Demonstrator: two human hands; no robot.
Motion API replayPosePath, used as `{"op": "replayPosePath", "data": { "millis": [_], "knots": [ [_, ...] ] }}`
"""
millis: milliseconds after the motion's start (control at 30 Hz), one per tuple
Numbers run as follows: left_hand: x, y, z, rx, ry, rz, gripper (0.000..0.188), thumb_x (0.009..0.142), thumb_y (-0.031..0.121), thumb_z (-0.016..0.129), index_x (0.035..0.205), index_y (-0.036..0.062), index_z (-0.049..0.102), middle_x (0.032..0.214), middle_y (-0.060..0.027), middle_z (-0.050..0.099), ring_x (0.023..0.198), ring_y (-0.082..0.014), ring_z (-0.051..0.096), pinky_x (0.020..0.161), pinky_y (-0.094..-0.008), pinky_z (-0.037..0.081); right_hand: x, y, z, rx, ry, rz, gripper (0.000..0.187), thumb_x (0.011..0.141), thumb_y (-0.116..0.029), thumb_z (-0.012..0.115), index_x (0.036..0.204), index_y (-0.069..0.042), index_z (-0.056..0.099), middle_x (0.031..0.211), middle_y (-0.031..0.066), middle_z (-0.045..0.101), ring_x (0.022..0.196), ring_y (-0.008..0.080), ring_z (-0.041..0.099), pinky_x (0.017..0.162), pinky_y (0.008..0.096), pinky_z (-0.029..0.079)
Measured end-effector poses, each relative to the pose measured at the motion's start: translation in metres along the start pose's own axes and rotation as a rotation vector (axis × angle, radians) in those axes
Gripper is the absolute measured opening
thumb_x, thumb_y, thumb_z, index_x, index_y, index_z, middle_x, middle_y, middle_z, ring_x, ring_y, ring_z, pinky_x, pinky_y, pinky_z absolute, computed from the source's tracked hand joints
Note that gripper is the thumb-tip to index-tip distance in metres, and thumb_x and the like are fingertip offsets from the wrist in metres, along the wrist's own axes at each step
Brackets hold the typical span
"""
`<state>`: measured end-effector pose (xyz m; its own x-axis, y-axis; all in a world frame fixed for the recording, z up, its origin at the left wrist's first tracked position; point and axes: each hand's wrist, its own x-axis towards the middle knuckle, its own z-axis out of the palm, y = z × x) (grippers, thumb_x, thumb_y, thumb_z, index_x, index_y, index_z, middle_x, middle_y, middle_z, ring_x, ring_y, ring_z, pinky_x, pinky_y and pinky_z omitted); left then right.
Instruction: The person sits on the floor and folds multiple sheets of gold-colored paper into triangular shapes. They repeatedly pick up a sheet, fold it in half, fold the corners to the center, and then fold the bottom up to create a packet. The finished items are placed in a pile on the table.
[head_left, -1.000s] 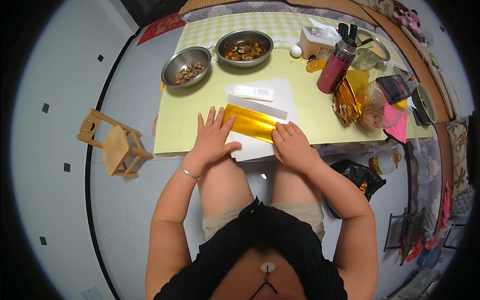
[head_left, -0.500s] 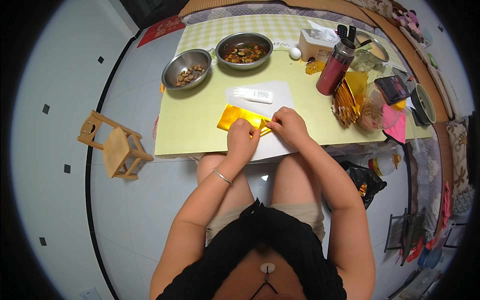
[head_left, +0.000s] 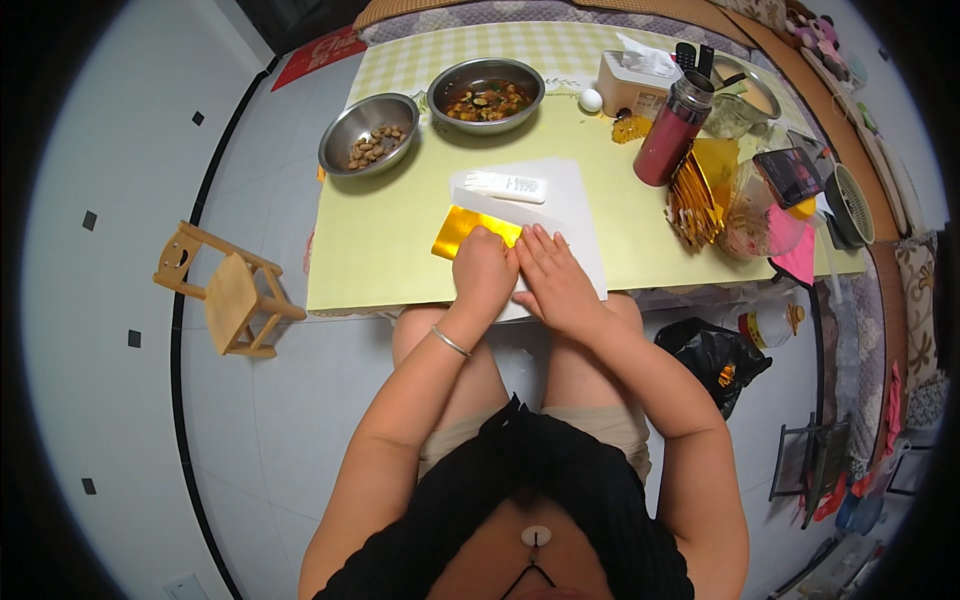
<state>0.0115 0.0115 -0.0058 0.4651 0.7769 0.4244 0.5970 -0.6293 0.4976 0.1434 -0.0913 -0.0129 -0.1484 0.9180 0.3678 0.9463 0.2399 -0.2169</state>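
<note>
A shiny gold foil paper (head_left: 458,232) lies near the front edge of the table, on top of white sheets (head_left: 580,215). My left hand (head_left: 484,272) is closed on the foil, its fingers curled down so that their tips are hidden. Close beside it, my right hand (head_left: 556,278) lies flat with the fingers stretched out together, covering the foil's right end. Just beyond both hands, a white tube (head_left: 507,187) rests on the white sheets.
Two steel bowls, one with nuts (head_left: 340,150) and one with food in liquid (head_left: 487,127), stand farther back. To the right are a red thermos (head_left: 668,145), folded gold papers (head_left: 692,200), a phone (head_left: 788,177) and a tissue box (head_left: 625,88). A small wooden chair (head_left: 232,295) stands left.
My right hand has gone from pinching the foil's folded right end to lying flat over it. My left hand has stayed on the foil, its fingers curling in more.
</note>
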Motion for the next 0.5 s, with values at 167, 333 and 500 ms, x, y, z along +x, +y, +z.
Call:
{"op": "replayPosePath", "data": {
  "millis": [167,333,500],
  "knots": [
    [0.000,0.001,-0.003,-0.007,-0.013,0.017,0.026,0.084,0.019,0.073,0.071,-0.0004,0.062,0.081,-0.0211,0.061,0.075,-0.0400,0.061,0.066,-0.0493,0.049,0.001,-0.003,0.001,-0.012,-0.097,0.076,0.092,0.089,-0.055,0.066,0.151,0.007,0.037,0.157,0.0313,0.035,0.150,0.0411,0.028,0.124,0.0516,0.021],
    [-0.001,-0.005,-0.021,-0.127,-0.106,-0.011,0.014,0.081,0.012,0.069,0.079,0.0001,0.063,0.082,-0.0189,0.060,0.078,-0.0393,0.060,0.069,-0.0469,0.050,0.001,-0.004,-0.009,0.005,-0.186,0.035,0.095,0.085,-0.062,0.068,0.155,-0.005,0.038,0.159,0.0336,0.028,0.151,0.0468,0.023,0.123,0.0548,0.019],
    [-0.006,-0.056,-0.069,-0.053,-0.071,0.438,0.031,0.068,0.004,0.061,0.099,0.0028,0.066,0.106,-0.0150,0.066,0.102,-0.0368,0.061,0.089,-0.0462,0.049,0.004,-0.003,-0.027,0.008,-0.276,-0.067,0.086,0.082,-0.064,0.070,0.156,-0.031,0.042,0.160,0.0367,0.021,0.150,0.0527,0.019,0.122,0.0593,0.018]
  ]
}}
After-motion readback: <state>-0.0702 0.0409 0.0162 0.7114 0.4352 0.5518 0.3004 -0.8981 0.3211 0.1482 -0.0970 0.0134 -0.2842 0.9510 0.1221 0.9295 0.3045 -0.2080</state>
